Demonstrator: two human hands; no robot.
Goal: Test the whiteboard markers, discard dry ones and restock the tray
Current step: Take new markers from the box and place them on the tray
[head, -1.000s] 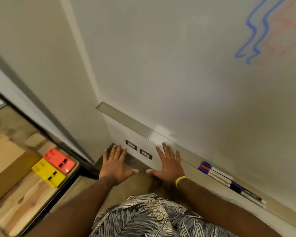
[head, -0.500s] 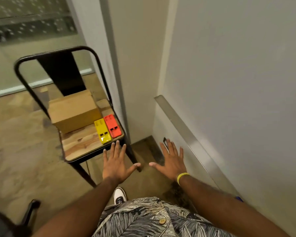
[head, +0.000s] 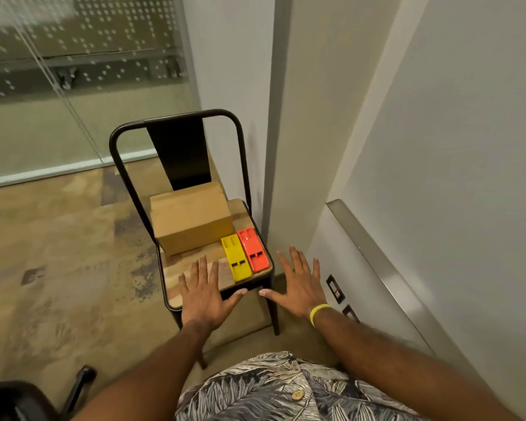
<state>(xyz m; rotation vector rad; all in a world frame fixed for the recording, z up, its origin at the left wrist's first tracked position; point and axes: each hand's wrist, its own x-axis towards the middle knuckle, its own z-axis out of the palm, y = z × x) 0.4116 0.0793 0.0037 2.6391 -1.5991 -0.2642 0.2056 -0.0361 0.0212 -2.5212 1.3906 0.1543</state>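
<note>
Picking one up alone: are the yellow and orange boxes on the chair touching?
Touching. The head view shows the yellow box and orange box flush along their long sides, no gap.

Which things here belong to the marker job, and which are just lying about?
Job: whiteboard, its metal tray, left hand and right hand, both open and empty; perhaps the cardboard box, contents unseen.
Lying about: chair, yellow case, orange case, wall sockets. No markers in view.
</note>
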